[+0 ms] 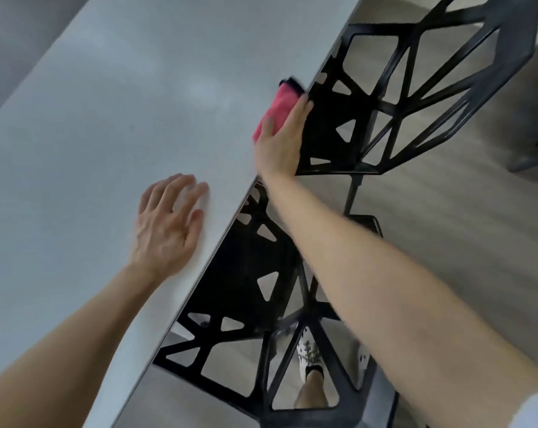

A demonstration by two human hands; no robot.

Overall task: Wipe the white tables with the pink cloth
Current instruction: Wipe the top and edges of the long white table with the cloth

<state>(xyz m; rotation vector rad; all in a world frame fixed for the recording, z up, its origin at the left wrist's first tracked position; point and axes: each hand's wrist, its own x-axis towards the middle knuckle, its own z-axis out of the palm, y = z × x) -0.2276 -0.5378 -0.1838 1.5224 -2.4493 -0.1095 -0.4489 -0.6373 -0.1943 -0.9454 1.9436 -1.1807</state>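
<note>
Nearest to us, below the white table (91,134), our shoe (310,355) shows thru the frame of a black lattice chair (249,273) tucked in at the table's right edge. We stand off that edge, so both arms reach in across it.

Next, on the table just inside the edge, our left hand (169,223) lies palm down, fingers straight & a bit spread, holding nothing. We judge it's a prop, taking weight while the other arm stretches.

Further along the same edge our right hand (281,143) lies flat on the pink cloth (274,108). Its fingers are fairly straight w/ the thumb on the fabric, pressing not clutching, tho blur softens the fingertips. The cloth is folded into a pad w/ dark trim at its far end & sits on the table right at the edge. It's prob. folded so the palm covers it & the push spreads evenly. We judge this pass does the rim strip.

Beyond the cloth a second black lattice chair (391,97) stands beside the edge on the grey floor (447,217). The table runs on well past the cloth, so much of the top may need wiping yet.
</note>
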